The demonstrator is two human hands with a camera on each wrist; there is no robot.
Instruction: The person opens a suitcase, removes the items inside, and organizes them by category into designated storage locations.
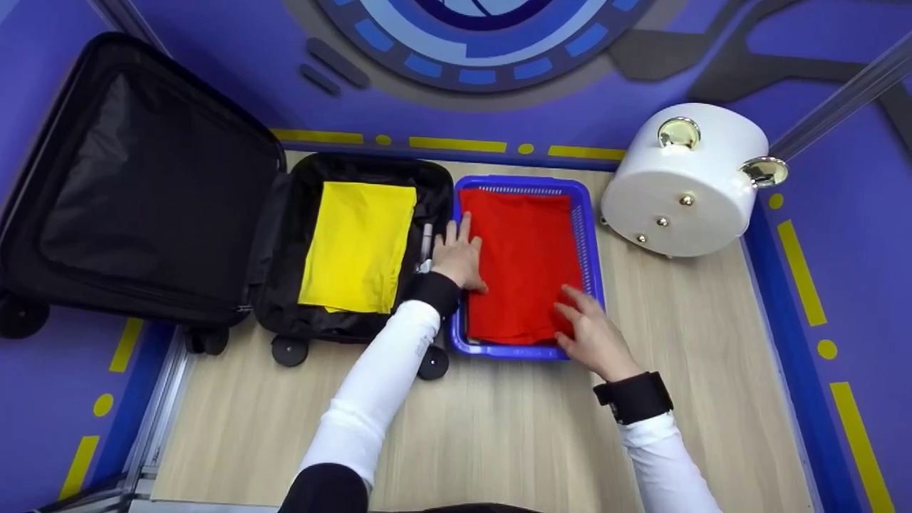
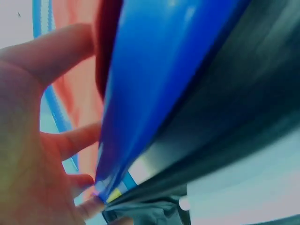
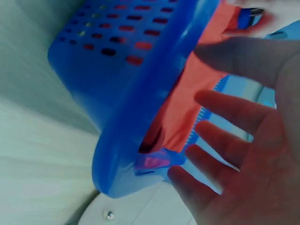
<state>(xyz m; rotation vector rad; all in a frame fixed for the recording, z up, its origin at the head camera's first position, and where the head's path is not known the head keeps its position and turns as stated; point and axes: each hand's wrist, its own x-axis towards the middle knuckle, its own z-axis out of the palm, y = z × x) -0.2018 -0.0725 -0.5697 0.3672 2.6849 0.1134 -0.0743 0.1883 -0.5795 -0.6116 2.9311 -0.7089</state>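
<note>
Right hand (image 1: 597, 336) at 4 o'clock of the blue basket (image 1: 499, 351), left hand (image 1: 459, 258) at 9, fingers of both spread, no grip visible, touch unclear. Red cloth (image 1: 524, 263) lies flat inside. Black suitcase (image 1: 157, 185) with yellow cloth (image 1: 360, 246) alongside at 9, white drum-shaped thing (image 1: 677, 192) farther off at 2.

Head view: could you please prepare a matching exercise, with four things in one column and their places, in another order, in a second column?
Things
1. rectangular yellow cloth
2. rectangular red cloth
3. blue plastic basket
4. white drum-shaped object with gold-coloured fittings

Places
A. inside the basket
B. furthest right of the four in the picture
C. inside the open black suitcase
D. between the suitcase and the white object

Right pairs: 1-C, 2-A, 3-D, 4-B
</note>
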